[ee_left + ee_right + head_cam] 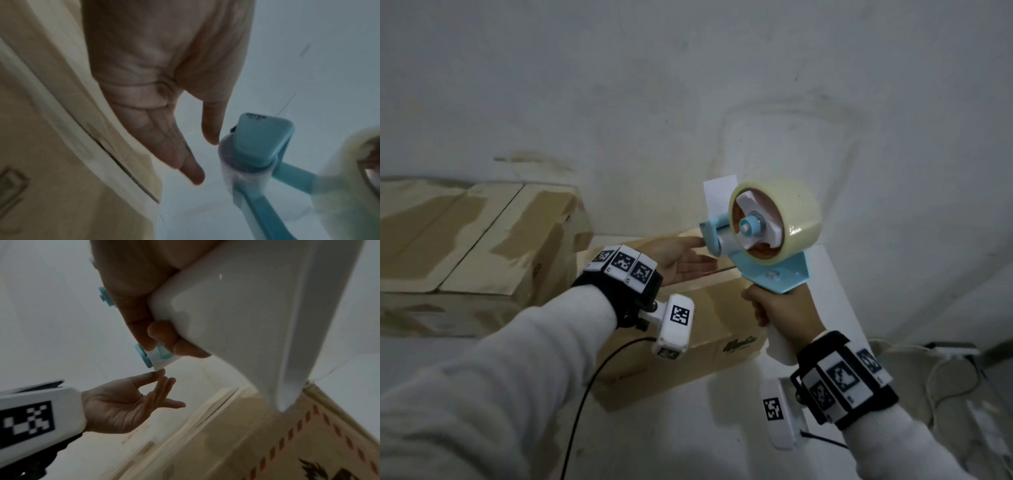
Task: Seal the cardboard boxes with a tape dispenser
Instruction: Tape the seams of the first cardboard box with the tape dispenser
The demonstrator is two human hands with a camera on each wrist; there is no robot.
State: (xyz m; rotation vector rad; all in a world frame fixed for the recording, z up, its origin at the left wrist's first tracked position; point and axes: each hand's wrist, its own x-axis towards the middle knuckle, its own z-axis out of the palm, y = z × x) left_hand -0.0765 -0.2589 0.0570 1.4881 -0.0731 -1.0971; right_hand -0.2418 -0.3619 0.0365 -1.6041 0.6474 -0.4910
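Observation:
My right hand [784,308] grips the white handle [236,313] of a blue tape dispenser [774,270], held up above a small cardboard box [705,329]. A roll of clear tape [791,216] sits on the dispenser. My left hand [685,260] is open, fingers straight, its thumb tip [211,136] right beside the dispenser's front roller [242,162]; whether it touches is unclear. In the right wrist view the left hand [131,404] reaches up to the roller end [158,360]. The box's two top flaps meet at a seam [123,165].
A larger cardboard box [469,240] with glossy tape across its top stands to the left, against the small box. White floor lies all around. White cables and a power strip [952,353] lie at the right.

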